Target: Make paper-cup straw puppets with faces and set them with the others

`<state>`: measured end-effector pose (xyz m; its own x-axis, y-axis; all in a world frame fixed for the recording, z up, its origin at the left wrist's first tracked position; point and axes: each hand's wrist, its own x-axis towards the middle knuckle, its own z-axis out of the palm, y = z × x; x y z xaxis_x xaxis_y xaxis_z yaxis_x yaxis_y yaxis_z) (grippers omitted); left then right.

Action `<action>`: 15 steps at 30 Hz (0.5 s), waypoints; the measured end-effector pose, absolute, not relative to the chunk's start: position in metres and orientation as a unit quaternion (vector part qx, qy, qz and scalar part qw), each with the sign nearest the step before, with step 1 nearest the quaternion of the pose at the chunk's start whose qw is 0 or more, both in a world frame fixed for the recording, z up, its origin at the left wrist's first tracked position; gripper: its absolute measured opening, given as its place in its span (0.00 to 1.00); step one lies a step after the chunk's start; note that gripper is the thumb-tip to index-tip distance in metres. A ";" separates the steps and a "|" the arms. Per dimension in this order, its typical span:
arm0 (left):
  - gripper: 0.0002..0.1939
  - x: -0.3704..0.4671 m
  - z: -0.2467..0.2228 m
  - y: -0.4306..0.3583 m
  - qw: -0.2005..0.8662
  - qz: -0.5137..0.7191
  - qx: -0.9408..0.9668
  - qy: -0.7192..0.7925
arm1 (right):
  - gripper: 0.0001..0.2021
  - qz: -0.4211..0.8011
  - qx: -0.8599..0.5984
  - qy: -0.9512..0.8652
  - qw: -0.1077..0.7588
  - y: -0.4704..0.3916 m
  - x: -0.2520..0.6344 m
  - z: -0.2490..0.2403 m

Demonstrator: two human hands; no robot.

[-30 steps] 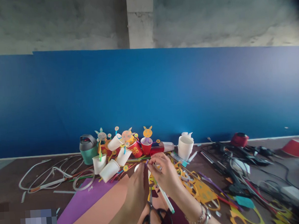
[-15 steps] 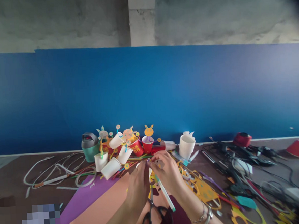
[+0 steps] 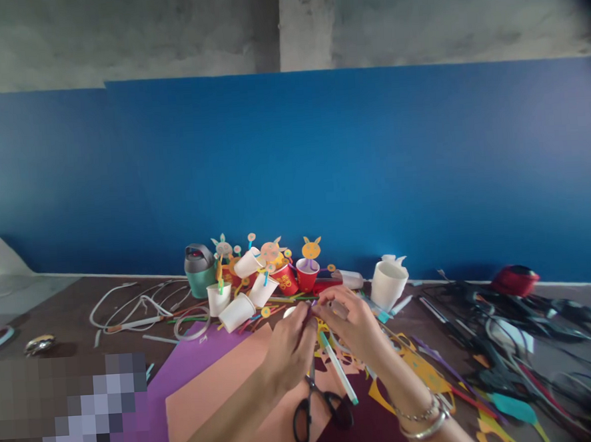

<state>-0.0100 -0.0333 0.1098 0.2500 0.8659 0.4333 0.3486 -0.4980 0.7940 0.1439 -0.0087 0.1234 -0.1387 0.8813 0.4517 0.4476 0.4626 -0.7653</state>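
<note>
My left hand (image 3: 289, 347) and my right hand (image 3: 350, 321) meet above the middle of the table, fingertips pinched together. Between them shows a small purple piece (image 3: 314, 304), mostly hidden by the fingers; its kind is not clear. Just below the hands lie black-handled scissors (image 3: 310, 387), blades partly covered by my left hand. A white marker with green ends (image 3: 341, 371) rests beside them, under my right wrist. Orange paper (image 3: 220, 392) and dark maroon paper (image 3: 360, 417) lie beneath.
White paper cups (image 3: 237, 312) and red cups (image 3: 307, 275) with paper animal faces stand or lie behind the hands. A white cup (image 3: 388, 284) stands right of them. Yellow paper scraps (image 3: 419, 367) and black cables (image 3: 483, 349) spread rightward; white cables (image 3: 131, 314) and purple paper (image 3: 184, 361) lie left.
The head view has turned left and down, so the table appears further right and higher. My left hand has turned, showing more of its fingers; both hands stay pinched together at the purple piece.
</note>
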 end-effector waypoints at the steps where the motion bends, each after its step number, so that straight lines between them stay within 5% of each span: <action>1: 0.10 -0.010 0.110 -0.033 0.302 0.461 0.727 0.410 | 0.09 0.242 -0.455 -0.718 0.468 -0.009 0.144 0.124; 15: 0.18 -0.008 0.092 -0.013 0.446 0.522 0.614 0.390 | 0.18 0.429 -0.394 -0.709 0.397 -0.015 0.158 0.134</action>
<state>-0.0084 -0.0130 0.0925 0.1507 0.9440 0.2935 0.0126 -0.2987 0.9543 0.1585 -0.0150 0.1345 -0.3741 0.8994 0.2260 0.2182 0.3222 -0.9212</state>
